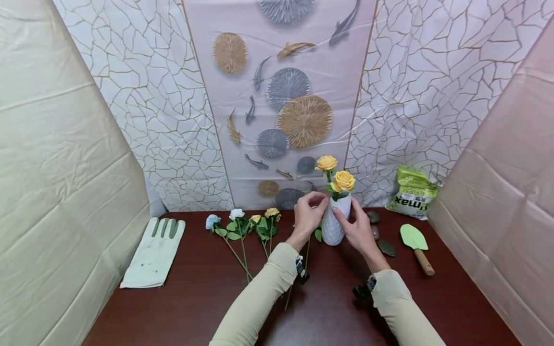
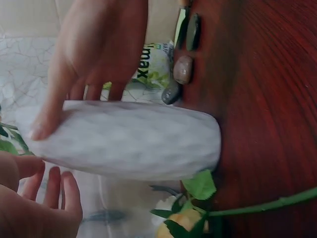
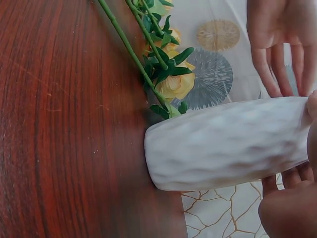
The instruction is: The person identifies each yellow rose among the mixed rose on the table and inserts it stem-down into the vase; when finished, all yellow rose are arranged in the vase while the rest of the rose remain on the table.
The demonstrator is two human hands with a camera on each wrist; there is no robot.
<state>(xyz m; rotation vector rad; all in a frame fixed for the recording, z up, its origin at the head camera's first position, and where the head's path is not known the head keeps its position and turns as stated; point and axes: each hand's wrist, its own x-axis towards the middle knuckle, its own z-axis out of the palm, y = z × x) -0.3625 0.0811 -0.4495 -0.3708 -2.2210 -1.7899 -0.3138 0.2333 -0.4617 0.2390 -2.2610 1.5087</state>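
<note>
A white textured vase [image 1: 334,226] stands on the table with two yellow roses [image 1: 345,180] rising from its mouth. My right hand [image 1: 360,234] grips the vase's upper right side, the thumb lying across the front and the fingers behind, as the left wrist view shows. On the other side my left hand [image 1: 308,216] is at the rim, its fingertips touching or very near the vase edge and its fingers loosely bent. Nothing held shows in the left hand. Beside the vase base lies another yellow rose [image 3: 176,85] with a green stem. The stems inside the vase are hidden.
Left of the hands lie a blue rose [image 1: 212,221], a white rose [image 1: 236,214] and yellow roses [image 1: 271,212]. A work glove [image 1: 151,254] is at far left. To the right are several stones [image 1: 386,247], a green trowel [image 1: 414,237] and a green bag [image 1: 412,194].
</note>
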